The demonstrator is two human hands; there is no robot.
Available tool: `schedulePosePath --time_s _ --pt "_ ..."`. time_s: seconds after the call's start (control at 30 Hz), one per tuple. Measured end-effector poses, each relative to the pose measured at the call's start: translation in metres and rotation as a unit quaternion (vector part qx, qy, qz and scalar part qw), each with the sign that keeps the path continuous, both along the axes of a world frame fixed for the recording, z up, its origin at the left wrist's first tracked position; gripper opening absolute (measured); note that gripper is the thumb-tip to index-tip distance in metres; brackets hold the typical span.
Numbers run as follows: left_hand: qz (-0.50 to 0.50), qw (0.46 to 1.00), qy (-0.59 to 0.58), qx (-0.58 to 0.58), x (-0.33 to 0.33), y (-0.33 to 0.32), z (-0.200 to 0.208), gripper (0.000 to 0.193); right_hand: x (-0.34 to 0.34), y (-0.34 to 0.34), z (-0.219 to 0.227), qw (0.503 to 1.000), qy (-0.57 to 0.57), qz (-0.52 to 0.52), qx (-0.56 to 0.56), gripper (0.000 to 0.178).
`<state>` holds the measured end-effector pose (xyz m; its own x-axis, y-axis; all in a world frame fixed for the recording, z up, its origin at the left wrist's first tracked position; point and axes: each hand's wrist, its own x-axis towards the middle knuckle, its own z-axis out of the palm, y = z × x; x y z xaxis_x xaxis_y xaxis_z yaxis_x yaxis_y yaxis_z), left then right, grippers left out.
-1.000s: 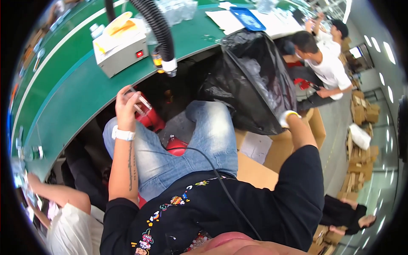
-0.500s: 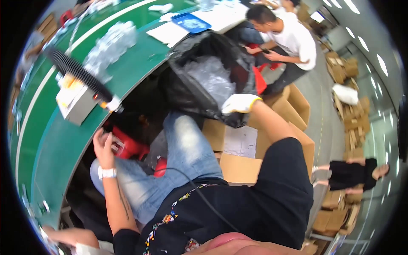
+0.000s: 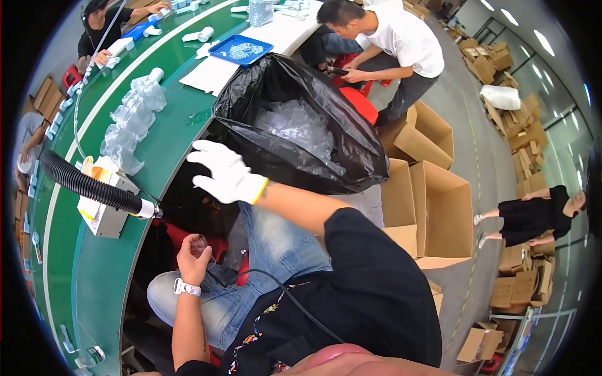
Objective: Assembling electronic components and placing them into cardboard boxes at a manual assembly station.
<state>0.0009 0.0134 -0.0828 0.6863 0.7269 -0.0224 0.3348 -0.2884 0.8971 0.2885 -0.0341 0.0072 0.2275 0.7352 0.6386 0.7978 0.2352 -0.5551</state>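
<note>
My right hand (image 3: 224, 172), in a white glove with a yellow cuff, is in the air at the table's edge with its fingers spread and nothing in them. Beyond it a large black plastic bag (image 3: 282, 147) gapes, with crumpled clear plastic bags (image 3: 298, 128) inside. My left hand (image 3: 194, 260) is bare, with a white watch on the wrist, above my left knee. Its fingers are curled toward the thumb; a small dark spot shows at the fingertips, too small to name. A black ribbed hose (image 3: 91, 185) ends near the table's edge, over a grey box (image 3: 110, 216).
The curved green table (image 3: 103, 269) bears a row of items in clear plastic (image 3: 133, 119) and a blue tray (image 3: 241, 49) of small pieces. Open cardboard boxes (image 3: 442, 213) stand at my right. A person in white (image 3: 401, 44) sits past the bag; another person (image 3: 539, 216) stands far right.
My right hand has left the black bag's near rim and swung left to the table's edge. My left hand has shifted slightly right and down, its fingers more curled. The view has turned.
</note>
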Motion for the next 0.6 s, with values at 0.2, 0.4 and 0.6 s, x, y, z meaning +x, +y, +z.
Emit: schedulePosePath --time_s 0.2,0.4,0.6 --pt "0.022 0.995 0.058 -0.083 -0.028 0.011 -0.014 0.044 -0.021 0.087 0.028 0.986 -0.145 -0.048 0.070 0.044" --pt "-0.111 0.979 0.167 0.035 -0.015 -0.001 -0.029 0.039 0.014 0.119 -0.009 0.946 -0.318 -0.047 -0.042 0.041" --pt "-0.002 0.969 0.247 0.001 -0.053 0.003 -0.036 0.043 0.009 0.131 -0.054 0.950 -0.310 -0.019 -0.015 0.038"
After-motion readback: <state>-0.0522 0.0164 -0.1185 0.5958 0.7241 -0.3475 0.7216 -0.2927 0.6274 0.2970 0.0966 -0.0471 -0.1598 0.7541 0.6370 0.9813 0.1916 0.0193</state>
